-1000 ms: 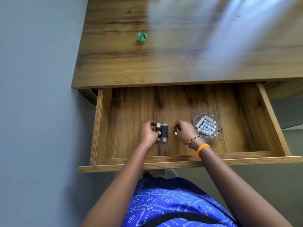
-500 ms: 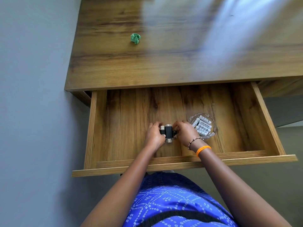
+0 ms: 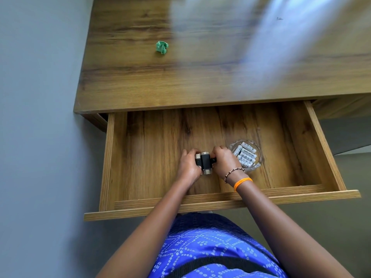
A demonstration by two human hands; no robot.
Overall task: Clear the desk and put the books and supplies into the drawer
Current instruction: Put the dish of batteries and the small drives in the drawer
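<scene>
The wooden drawer (image 3: 148, 137) stands pulled out below the desk top (image 3: 200, 77). On its floor lie small black USB flash drives (image 3: 204, 162) side by side. My left hand (image 3: 188, 167) presses against them from the left, and my right hand (image 3: 224, 161) holds them from the right, fingers curled on a drive. A clear glass dish (image 3: 259, 157) with several white batteries sits just right of my right hand. A crumpled green paper ball (image 3: 161, 47) lies on the desk top at the left.
A grey wall (image 3: 40, 117) runs along the left of the desk and drawer. The drawer's front rail (image 3: 220, 203) is close to my body. The drawer floor left and right of my hands is bare wood.
My right hand has closed in from the right and brought another drive against the ones by my left hand. The hands now sit tight together around the drives.
</scene>
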